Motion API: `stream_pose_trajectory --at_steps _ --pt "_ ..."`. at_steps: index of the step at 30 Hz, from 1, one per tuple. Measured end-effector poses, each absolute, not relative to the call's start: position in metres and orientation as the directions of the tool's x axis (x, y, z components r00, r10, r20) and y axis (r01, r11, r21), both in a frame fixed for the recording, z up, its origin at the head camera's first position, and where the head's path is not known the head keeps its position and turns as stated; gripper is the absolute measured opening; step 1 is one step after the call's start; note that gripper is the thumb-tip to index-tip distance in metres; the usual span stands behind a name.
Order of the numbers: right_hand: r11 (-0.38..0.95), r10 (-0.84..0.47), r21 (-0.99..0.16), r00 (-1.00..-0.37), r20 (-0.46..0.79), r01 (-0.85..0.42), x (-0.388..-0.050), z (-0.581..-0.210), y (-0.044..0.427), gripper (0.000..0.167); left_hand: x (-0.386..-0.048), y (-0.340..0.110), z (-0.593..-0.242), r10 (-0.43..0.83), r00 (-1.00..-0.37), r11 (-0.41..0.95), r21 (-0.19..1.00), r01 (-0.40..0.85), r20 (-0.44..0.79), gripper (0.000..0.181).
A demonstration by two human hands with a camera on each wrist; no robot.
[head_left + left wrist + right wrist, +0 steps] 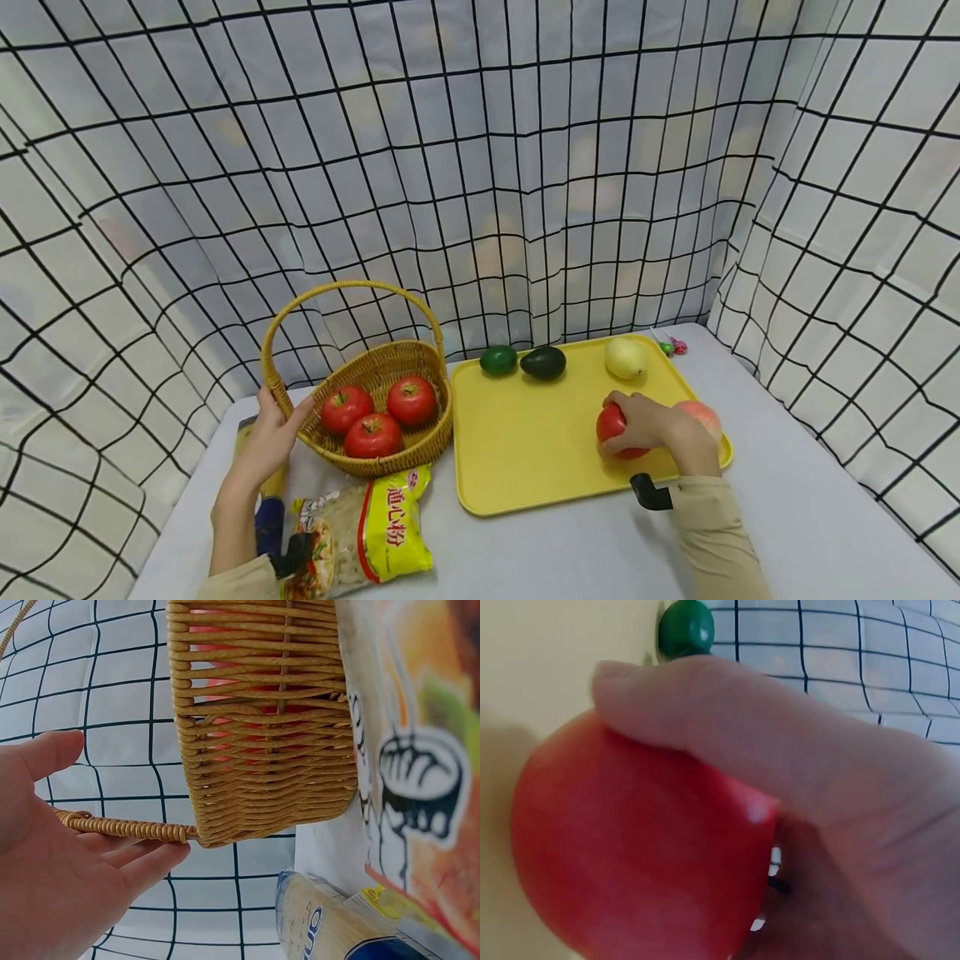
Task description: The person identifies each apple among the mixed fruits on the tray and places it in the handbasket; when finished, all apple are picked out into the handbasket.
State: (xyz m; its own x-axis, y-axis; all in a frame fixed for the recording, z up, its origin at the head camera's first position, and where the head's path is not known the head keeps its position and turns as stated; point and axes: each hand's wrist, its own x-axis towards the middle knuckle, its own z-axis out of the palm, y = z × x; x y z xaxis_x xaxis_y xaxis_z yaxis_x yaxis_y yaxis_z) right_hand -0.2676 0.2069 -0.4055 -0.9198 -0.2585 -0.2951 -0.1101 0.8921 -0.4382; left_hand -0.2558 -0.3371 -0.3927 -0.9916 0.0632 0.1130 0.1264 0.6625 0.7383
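My right hand (645,425) grips a red apple (612,423) over the right part of a yellow tray (525,450). In the right wrist view, the thumb lies across the top of the apple (637,840). At the left, my left hand (270,437) touches the handle of a wicker basket (442,442) near its base. The left wrist view shows the left hand (67,855) with nearly straight fingers behind the handle (135,829) and the thumb held apart. Inside the basket lie three red apples (373,436).
Along the tray's back edge sit a green fruit (498,360) and a dark avocado (543,363). A pale yellow pear (626,357) and a peach (701,417) are farther right. Lollipops (671,346) lie behind. A macaroni bag (367,533) and a long package (270,517) lie near the left forearm.
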Motion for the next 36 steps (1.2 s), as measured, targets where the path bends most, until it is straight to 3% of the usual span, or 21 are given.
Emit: stream_pose_trajectory --at_steps 6,11,30,33,36 --pt "0.834 -0.34 -0.519 -0.916 -0.214 -0.188 -0.272 -0.409 0.193 0.072 -0.255 -0.339 -0.393 0.061 -0.993 0.634 0.765 0.113 0.097 0.088" --pt "0.799 -0.391 -0.563 -0.894 -0.218 -0.212 -0.273 -0.409 0.182 0.071 -0.254 -0.339 -0.396 0.056 -0.993 0.623 0.773 0.116 0.104 0.088" --pt "0.822 -0.402 -0.523 -0.881 -0.25 -0.227 -0.267 -0.406 0.141 0.068 -0.255 -0.333 -0.391 0.086 -0.991 0.591 0.795 0.137 0.108 0.093" --pt "0.821 -0.419 -0.497 -0.888 -0.19 -0.281 -0.267 -0.407 0.127 0.068 -0.256 -0.333 -0.392 0.083 -0.99 0.591 0.795 0.139 0.112 0.089" --pt "0.801 -0.433 -0.464 -0.901 -0.014 -0.378 -0.266 -0.412 0.099 0.07 -0.252 -0.339 -0.394 0.074 -0.992 0.601 0.79 0.123 0.098 0.087"
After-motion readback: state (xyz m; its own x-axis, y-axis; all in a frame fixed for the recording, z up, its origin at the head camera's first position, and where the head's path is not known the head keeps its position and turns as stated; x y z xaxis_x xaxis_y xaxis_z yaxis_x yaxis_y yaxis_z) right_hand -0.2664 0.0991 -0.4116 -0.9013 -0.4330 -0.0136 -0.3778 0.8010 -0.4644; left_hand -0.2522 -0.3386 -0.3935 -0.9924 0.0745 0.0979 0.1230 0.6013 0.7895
